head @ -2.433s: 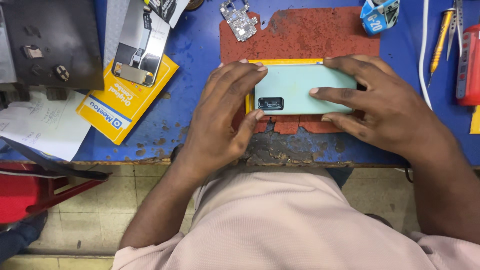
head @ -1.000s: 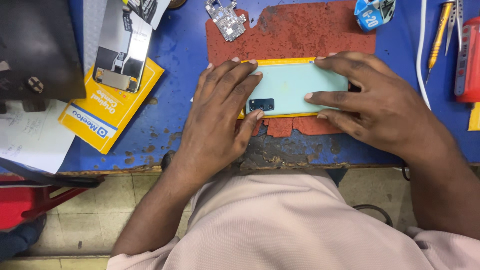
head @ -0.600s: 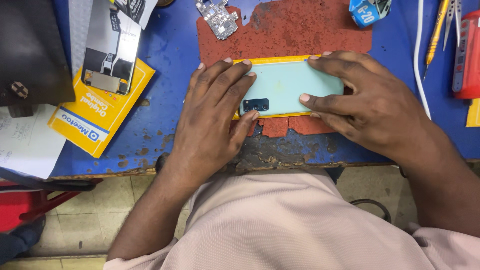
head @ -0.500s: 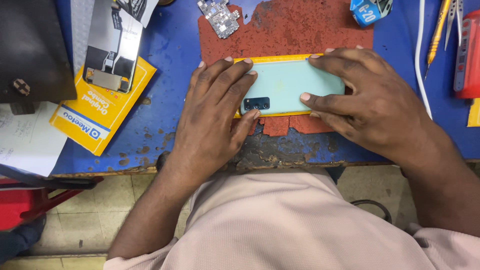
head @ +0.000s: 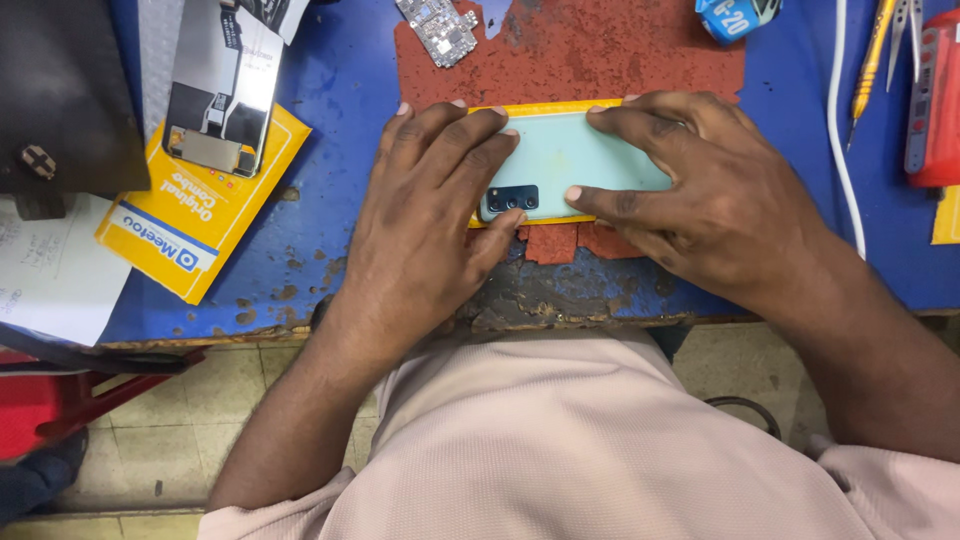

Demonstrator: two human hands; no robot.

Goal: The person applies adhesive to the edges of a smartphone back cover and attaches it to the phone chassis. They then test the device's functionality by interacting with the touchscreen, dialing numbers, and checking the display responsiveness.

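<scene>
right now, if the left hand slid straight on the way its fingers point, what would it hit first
The left hand points up and right across the pale green phone. Past the phone's far edge, it would probably meet the small circuit board on the red mat first, though the line is approximate.

1. You have a pale mint-green phone lying face down, its back cover up.
2. It lies flat and lengthwise across the worn red mat on the blue bench.
3. Its dark camera block sits at the near left corner (lenses in a row).
4. A yellow edge shows beneath it.
</scene>
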